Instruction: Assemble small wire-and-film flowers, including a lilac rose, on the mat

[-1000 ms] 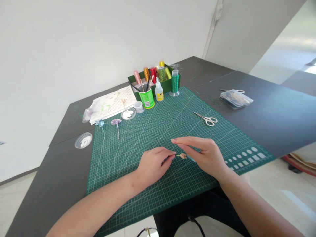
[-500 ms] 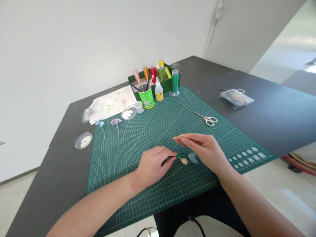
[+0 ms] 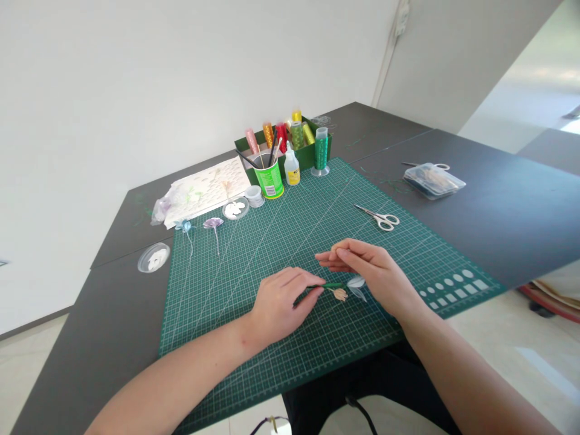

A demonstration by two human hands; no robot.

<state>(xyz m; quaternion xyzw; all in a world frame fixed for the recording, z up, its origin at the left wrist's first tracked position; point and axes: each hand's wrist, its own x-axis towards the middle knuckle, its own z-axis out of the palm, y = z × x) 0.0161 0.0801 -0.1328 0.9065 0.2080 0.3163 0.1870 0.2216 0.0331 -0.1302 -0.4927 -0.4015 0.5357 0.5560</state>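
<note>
"Flower sprig: what differs from a second ago?"

"Peach bud has swung toward the near edge of the cutting mat. Green stem and pale-blue petals now show more plainly. The right hand has drawn its thumb and forefinger together; its other fingers reach out below them."

"And what does that mean for the work?"

"My reading, not an observation: the sprig was turned in its hold, which leaves the stem more exposed to the right fingers."

"Who has it?"

"The left hand. Thumb and forefinger pinch the stem end, and the sprig points away from them, toward the person's right, over the mat."

"Anything in the right pinch?"

"Cannot tell; a fine strand would not resolve from where I stand."

"Sprig relative to that hand?"

"Just under it, on the near side. The bud is apart from the fingers. The petals lie close beside the palm; contact there, uncertain."
</note>
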